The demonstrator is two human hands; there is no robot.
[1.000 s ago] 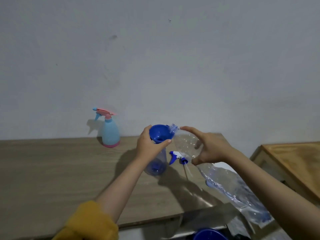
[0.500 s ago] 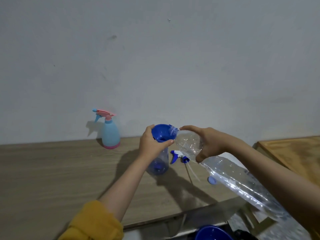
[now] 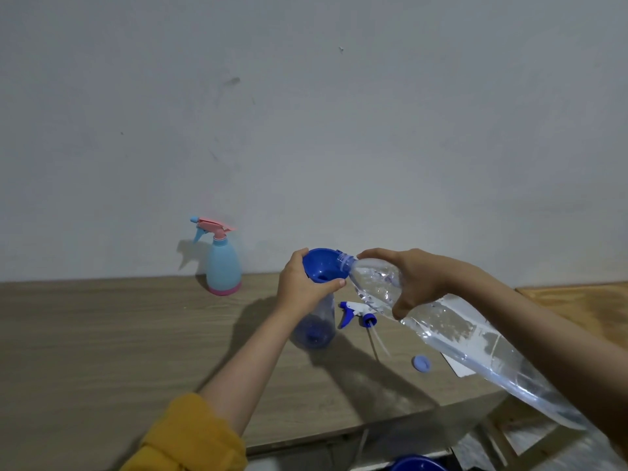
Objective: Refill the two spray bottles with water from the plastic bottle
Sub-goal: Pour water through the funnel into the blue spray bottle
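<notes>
A clear blue spray bottle (image 3: 316, 329) stands open on the wooden table (image 3: 102, 334) with a blue funnel (image 3: 321, 263) in its neck. My left hand (image 3: 302, 287) grips the funnel and the bottle's neck. My right hand (image 3: 411, 280) holds a large clear plastic bottle (image 3: 475, 345) near its shoulder, tilted with its open mouth resting on the funnel's rim. Water lies along the lower side of the bottle. The blue and white trigger head (image 3: 355, 312) lies on the table just right of the spray bottle. A light blue spray bottle (image 3: 222, 266) with a pink trigger stands by the wall.
A blue cap (image 3: 421, 363) lies on the table under the plastic bottle, beside a white sheet (image 3: 457, 367). A second wooden table (image 3: 584, 307) stands at the right. A blue round object (image 3: 419, 465) shows below the table's front edge.
The plastic bottle's rear end has risen, so it tilts more steeply towards the funnel. Its mouth has come onto the funnel's rim. My left hand stays on the funnel.
</notes>
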